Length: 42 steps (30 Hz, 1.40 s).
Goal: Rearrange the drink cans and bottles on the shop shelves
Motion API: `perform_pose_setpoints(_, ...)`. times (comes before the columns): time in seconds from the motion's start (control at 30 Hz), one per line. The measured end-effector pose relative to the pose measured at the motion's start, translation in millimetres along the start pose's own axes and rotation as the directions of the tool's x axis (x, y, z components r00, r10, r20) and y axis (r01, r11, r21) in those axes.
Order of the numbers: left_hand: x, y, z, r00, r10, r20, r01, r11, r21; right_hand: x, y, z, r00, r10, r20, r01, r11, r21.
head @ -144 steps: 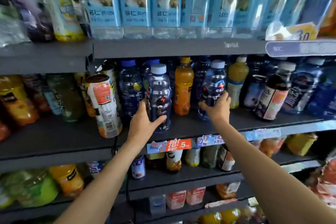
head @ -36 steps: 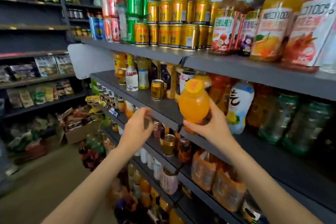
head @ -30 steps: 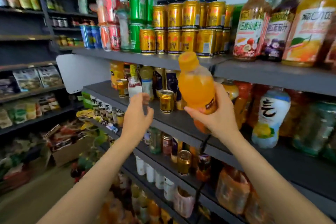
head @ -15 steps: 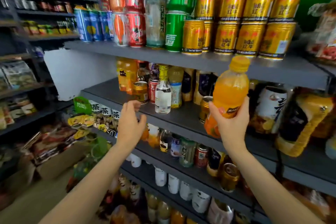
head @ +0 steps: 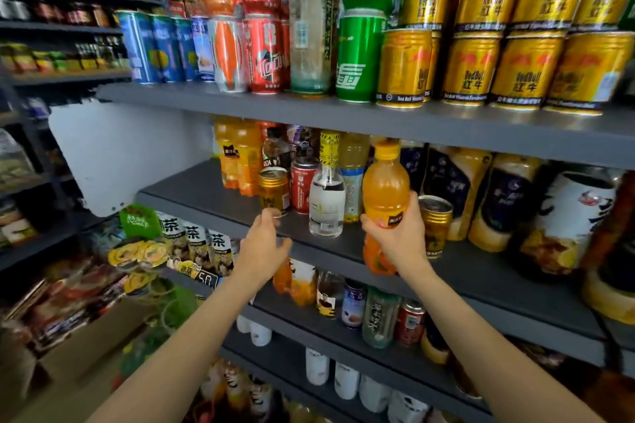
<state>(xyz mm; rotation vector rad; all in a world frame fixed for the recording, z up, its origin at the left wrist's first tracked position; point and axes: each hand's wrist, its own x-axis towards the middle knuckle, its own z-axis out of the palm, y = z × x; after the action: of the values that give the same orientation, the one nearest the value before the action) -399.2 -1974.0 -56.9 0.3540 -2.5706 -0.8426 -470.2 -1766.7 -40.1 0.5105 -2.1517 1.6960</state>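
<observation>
My right hand (head: 398,237) grips an orange juice bottle (head: 385,185) with a yellow cap, upright over the front of the dark middle shelf (head: 206,189). To its left stands a clear bottle (head: 326,203) with a yellow striped neck, and to its right a small gold can (head: 435,223). My left hand (head: 263,247) hovers with loose fingers at the shelf's front edge, holding nothing, just below a short gold can (head: 274,191) and a red can (head: 302,184). More orange bottles (head: 240,161) stand at the back left of that shelf.
The top shelf (head: 309,113) carries stacked gold cans (head: 498,69), green cans (head: 359,55), red cans (head: 266,51) and blue cans (head: 161,48). Pouch drinks (head: 508,203) fill the middle shelf's right side. Lower shelves hold small bottles and cans. A cardboard box (head: 86,347) stands on the floor at left.
My right hand has carried the orange bottle leftward and lowered it toward the middle shelf beside the clear bottle. My left hand stayed at the shelf edge, and the view has moved closer.
</observation>
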Motion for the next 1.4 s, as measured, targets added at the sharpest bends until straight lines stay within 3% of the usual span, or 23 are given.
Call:
perform_pose_setpoints(0.13,24,-12,6,0.994,0.018,0.11,-0.019,1.0,0.009,11,0,11,0.997,0.074,-0.014,-0.073,0.997,0.035)
perform_pose_setpoints(0.3,41,-37,8,0.966,0.086,0.242,-0.11,0.99,0.09,12,-4,33,0.983,0.088,-0.161,-0.094,0.995,-0.03)
perform_pose_setpoints(0.63,58,-64,-3,0.894,0.354,0.273,-0.418,0.88,0.225,-10,-8,53,0.935,-0.01,-0.354,-0.054,0.984,-0.17)
perform_pose_setpoints(0.73,59,-70,-4,0.899,0.354,0.257,-0.399,0.904,0.151,-13,-11,54,0.935,-0.021,-0.355,-0.063,0.973,-0.223)
perform_pose_setpoints(0.83,59,-81,-10,0.933,0.299,0.201,-0.295,0.954,-0.052,-18,-20,57,0.93,-0.056,-0.364,-0.039,0.967,-0.25)
perform_pose_setpoints(0.93,60,-98,-18,0.928,0.33,0.172,-0.302,0.938,-0.171,-34,-34,75,0.95,-0.112,-0.291,0.051,0.976,-0.212)
perform_pose_setpoints(1.03,71,-111,-27,0.893,0.398,0.21,-0.381,0.917,-0.118,-41,-56,107,0.982,-0.138,-0.126,0.119,0.982,-0.148)
perform_pose_setpoints(1.17,91,-123,-40,0.912,0.378,0.158,-0.362,0.924,-0.12,-20,-75,156,0.984,-0.162,0.078,0.17,0.98,-0.107)
perform_pose_setpoints(1.4,129,-175,-75,0.904,0.382,0.189,-0.371,0.924,-0.092,26,-76,253,0.994,-0.077,0.081,0.079,0.997,-0.024)
